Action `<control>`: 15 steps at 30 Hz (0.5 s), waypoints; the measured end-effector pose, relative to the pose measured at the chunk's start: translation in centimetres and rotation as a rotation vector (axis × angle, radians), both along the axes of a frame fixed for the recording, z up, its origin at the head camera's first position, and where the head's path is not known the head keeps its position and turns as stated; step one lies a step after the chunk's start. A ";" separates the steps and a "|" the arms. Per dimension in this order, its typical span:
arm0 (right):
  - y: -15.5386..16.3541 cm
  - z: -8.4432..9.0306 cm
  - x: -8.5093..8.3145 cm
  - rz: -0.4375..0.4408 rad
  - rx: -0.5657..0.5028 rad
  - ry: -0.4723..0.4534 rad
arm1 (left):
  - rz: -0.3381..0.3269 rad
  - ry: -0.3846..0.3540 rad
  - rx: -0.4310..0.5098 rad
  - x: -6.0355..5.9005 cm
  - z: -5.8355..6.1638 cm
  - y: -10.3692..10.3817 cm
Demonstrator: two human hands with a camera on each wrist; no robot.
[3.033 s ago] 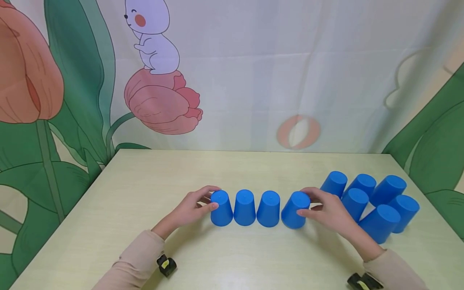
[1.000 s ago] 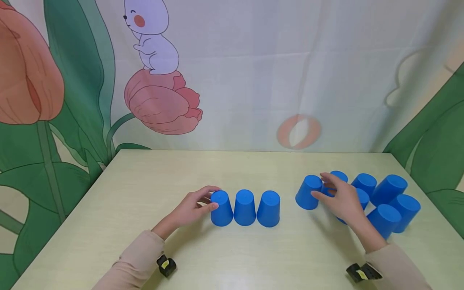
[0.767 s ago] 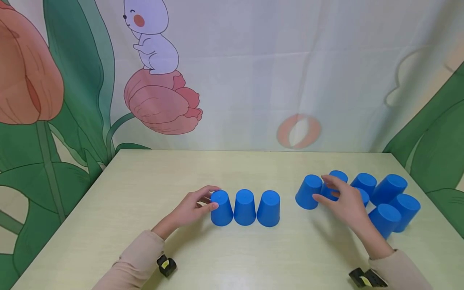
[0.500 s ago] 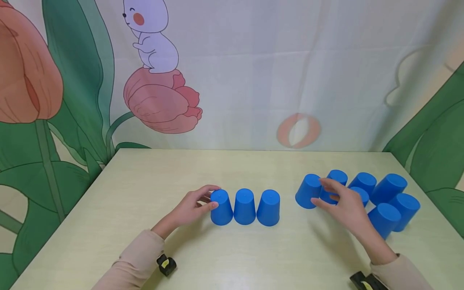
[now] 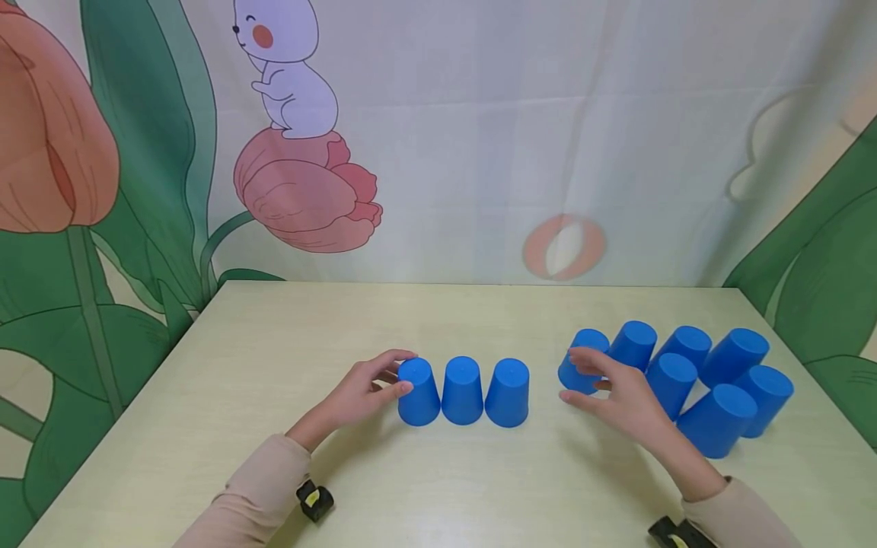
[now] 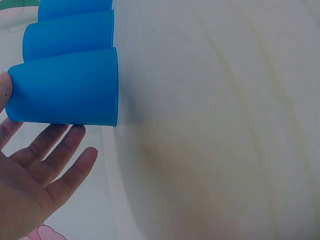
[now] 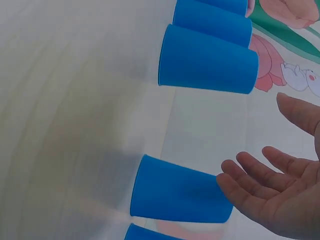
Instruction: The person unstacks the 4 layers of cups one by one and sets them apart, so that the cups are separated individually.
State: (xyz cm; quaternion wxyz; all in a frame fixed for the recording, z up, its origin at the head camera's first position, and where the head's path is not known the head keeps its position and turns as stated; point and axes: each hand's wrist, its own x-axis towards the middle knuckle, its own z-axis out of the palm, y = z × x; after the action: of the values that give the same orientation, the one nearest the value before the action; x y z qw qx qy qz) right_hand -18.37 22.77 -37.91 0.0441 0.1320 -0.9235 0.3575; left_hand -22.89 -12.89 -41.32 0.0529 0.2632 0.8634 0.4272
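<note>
Open lane: bare surface (image 5: 438, 327) between the row of three cups (image 5: 463, 391) and the lone cup (image 5: 581, 361) at the right grip (image 5: 606, 388), wide enough for a hand. Obstacles: cluster of six cups (image 5: 699, 380) packed just right of that grip; row blocks the left grip (image 5: 366, 388) rightward.

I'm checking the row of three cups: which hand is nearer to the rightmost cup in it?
Right. The right hand lies a gap to the right of that cup; the left hand touches the leftmost cup, two cups away.
</note>
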 end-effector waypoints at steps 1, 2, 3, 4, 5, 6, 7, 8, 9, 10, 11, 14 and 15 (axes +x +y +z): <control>-0.2 -0.1 -0.1 0.015 -0.003 -0.005 | 0.001 0.000 0.000 0.0 0.0 0.0; -0.3 -0.3 -0.2 0.029 -0.007 -0.010 | 0.001 0.000 0.000 0.0 0.0 0.0; -0.5 -0.4 -0.3 0.043 -0.014 -0.017 | 0.002 -0.001 0.000 0.0 0.0 0.0; -0.7 -0.6 -0.4 0.054 -0.019 -0.021 | 0.003 -0.001 0.001 0.0 0.0 0.0; -0.9 -0.7 -0.5 0.063 -0.025 -0.026 | 0.003 -0.002 0.002 0.0 0.1 0.0; -1.1 -0.9 -0.6 0.072 -0.031 -0.031 | 0.003 -0.003 0.002 0.0 0.1 0.0; -1.3 -1.0 -0.7 0.078 -0.032 -0.036 | 0.004 -0.003 0.003 0.0 0.1 0.0; -1.5 -1.2 -0.8 0.084 -0.032 -0.039 | 0.004 -0.004 0.003 0.0 0.1 0.0; -1.6 -1.3 -1.0 0.094 -0.031 -0.040 | 0.004 -0.004 0.004 0.0 0.1 0.0; -1.8 -1.4 -1.1 0.103 -0.030 -0.041 | 0.003 -0.003 0.004 0.0 0.1 0.0; -2.0 -1.5 -1.2 0.109 -0.025 -0.040 | 0.002 -0.003 0.005 0.0 0.1 0.0; -2.5 -1.9 -1.7 0.140 -0.025 -0.041 | -0.001 -0.002 0.003 0.0 0.1 0.0; -2.6 -2.0 -1.8 0.152 -0.029 -0.042 | -0.002 -0.002 0.003 0.0 0.1 0.0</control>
State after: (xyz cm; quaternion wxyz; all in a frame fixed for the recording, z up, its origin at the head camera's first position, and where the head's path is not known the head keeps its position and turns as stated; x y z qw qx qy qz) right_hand -20.19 20.17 -39.92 -0.0007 0.1938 -0.9063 0.3757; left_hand -22.87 -12.88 -41.24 0.0537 0.2635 0.8625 0.4287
